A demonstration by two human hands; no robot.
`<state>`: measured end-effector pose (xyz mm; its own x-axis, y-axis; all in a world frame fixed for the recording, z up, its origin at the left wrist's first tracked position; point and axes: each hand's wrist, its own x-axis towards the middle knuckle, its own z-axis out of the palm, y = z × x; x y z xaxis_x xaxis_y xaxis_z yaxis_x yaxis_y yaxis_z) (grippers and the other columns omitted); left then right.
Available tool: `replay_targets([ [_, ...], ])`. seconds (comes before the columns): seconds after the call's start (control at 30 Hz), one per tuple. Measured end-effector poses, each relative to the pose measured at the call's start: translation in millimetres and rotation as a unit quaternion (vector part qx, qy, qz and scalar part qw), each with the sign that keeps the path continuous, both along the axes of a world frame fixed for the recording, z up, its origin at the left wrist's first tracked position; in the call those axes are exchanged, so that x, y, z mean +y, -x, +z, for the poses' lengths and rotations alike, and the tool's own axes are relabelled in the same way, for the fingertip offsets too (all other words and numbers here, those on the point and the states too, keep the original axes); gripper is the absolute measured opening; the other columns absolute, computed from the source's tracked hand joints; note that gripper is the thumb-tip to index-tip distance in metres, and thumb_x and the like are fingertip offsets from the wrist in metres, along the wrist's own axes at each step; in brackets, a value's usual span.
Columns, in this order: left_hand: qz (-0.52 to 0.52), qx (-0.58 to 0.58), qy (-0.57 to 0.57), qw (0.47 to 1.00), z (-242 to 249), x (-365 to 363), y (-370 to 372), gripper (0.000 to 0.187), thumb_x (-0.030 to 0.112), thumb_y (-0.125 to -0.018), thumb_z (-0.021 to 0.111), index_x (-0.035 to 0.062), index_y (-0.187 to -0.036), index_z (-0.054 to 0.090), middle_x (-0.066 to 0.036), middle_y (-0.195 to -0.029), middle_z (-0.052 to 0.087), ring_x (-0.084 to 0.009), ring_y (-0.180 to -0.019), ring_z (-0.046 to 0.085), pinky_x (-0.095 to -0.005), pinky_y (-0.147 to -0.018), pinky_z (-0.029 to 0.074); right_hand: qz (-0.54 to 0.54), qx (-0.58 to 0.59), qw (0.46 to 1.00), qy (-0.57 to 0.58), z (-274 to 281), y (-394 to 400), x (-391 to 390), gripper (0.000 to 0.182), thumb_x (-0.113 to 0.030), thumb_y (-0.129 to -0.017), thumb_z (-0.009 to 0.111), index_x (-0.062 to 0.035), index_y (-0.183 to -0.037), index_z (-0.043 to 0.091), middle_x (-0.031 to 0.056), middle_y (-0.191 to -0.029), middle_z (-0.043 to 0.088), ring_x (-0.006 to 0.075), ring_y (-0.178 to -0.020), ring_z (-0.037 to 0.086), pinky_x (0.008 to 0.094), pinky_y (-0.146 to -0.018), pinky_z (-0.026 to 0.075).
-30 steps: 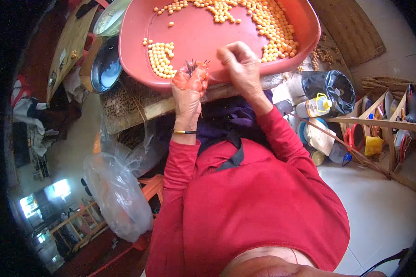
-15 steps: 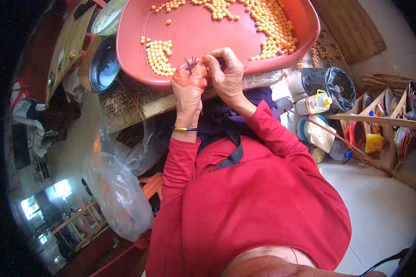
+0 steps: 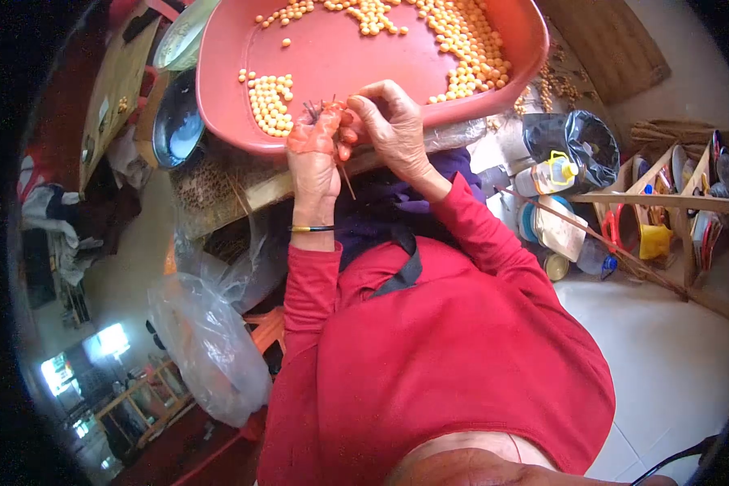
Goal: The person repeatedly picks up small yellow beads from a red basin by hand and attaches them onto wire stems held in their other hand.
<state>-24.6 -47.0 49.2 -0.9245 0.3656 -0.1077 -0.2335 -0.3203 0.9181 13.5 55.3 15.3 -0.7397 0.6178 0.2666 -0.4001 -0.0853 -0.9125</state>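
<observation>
My left hand (image 3: 316, 146) is gripping a bunch of thin dark sticks (image 3: 311, 110) at the near rim of the red basin (image 3: 332, 65), their long axis running away from my body and their exposed ends pointing toward the basin's inside. They are lying just left of my right hand (image 3: 395, 134), whose thumb and forefinger are pressing together, around what I cannot tell.

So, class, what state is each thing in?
Left hand: closed around thin dark sticks
Right hand: thumb and forefinger together
Red tub: partly filled with orange balls
Orange balls: loose, spread in clusters
Black bag: mouth open
Bottle: yellow cap on
Clear plastic bag: puffed out
</observation>
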Motion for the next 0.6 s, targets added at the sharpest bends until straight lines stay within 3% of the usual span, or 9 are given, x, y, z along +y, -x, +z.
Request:
replay_targets([
  [0.1, 0.002, 0.012, 0.004, 1.000, 0, -2, 4, 0.013, 0.011, -0.087, 0.062, 0.0022, -0.097, 0.061, -0.006, -0.075, 0.063, -0.0065, -0.050, 0.051, -0.0145, -0.037, 0.031, 0.004, 0.001, 1.000, -0.027, -2, 2, 6, 0.007, -0.005, -0.082, 0.066, -0.0016, -0.086, 0.061, 0.0040, -0.070, 0.060, 0.0114, -0.058, 0.051, 0.0230, -0.053, 0.042],
  [0.23, -0.011, -0.019, 0.037, 0.999, 5, -5, 1, 0.011, 0.011, -0.086, 0.061, 0.0024, -0.094, 0.062, -0.006, -0.074, 0.063, -0.0061, -0.051, 0.051, -0.0144, -0.037, 0.031, -0.074, 0.015, 0.976, -0.204, 10, -9, 37, 0.007, -0.006, -0.082, 0.067, -0.0028, -0.086, 0.063, 0.0059, -0.076, 0.058, 0.0129, -0.062, 0.049, 0.0249, -0.056, 0.042],
  [0.3, -0.010, -0.018, 0.039, 0.999, 4, -4, 1, 0.011, 0.011, -0.086, 0.061, 0.0024, -0.093, 0.063, -0.005, -0.074, 0.063, -0.0060, -0.051, 0.051, -0.0144, -0.037, 0.030, -0.148, -0.049, 0.920, -0.359, 8, -15, 62, 0.008, -0.009, -0.079, 0.067, -0.0039, -0.082, 0.062, 0.0087, -0.079, 0.054, 0.0199, -0.068, 0.048, 0.0311, -0.061, 0.041],
  [0.33, -0.013, -0.018, 0.042, 0.999, 3, -3, 0, 0.011, 0.011, -0.086, 0.060, 0.0025, -0.092, 0.063, -0.005, -0.073, 0.063, -0.0059, -0.050, 0.051, -0.0144, -0.037, 0.030, -0.145, -0.047, 0.921, -0.358, 8, -20, 73, 0.008, -0.009, -0.079, 0.067, -0.0039, -0.082, 0.062, 0.0087, -0.079, 0.054, 0.0199, -0.068, 0.048, 0.0311, -0.061, 0.041],
  [0.4, -0.021, -0.018, 0.049, 0.998, 2, -1, -1, 0.010, 0.010, -0.085, 0.060, 0.0026, -0.091, 0.063, -0.005, -0.072, 0.063, -0.0057, -0.050, 0.051, -0.0143, -0.037, 0.030, -0.170, -0.111, 0.822, -0.532, 8, -27, 89, 0.009, -0.013, -0.077, 0.066, -0.0050, -0.078, 0.061, 0.0104, -0.078, 0.052, 0.0266, -0.072, 0.047, 0.0371, -0.064, 0.041],
  [0.6, -0.015, -0.006, 0.073, 0.997, 5, 1, -5, 0.008, 0.009, -0.084, 0.059, 0.0030, -0.087, 0.064, -0.004, -0.069, 0.061, -0.0053, -0.048, 0.050, -0.0144, -0.037, 0.029, -0.120, -0.162, 0.760, -0.618, 7, -36, 100, 0.011, -0.015, -0.074, 0.065, -0.0052, -0.076, 0.059, 0.0121, -0.079, 0.052, 0.0312, -0.074, 0.047, 0.0404, -0.065, 0.042],
])
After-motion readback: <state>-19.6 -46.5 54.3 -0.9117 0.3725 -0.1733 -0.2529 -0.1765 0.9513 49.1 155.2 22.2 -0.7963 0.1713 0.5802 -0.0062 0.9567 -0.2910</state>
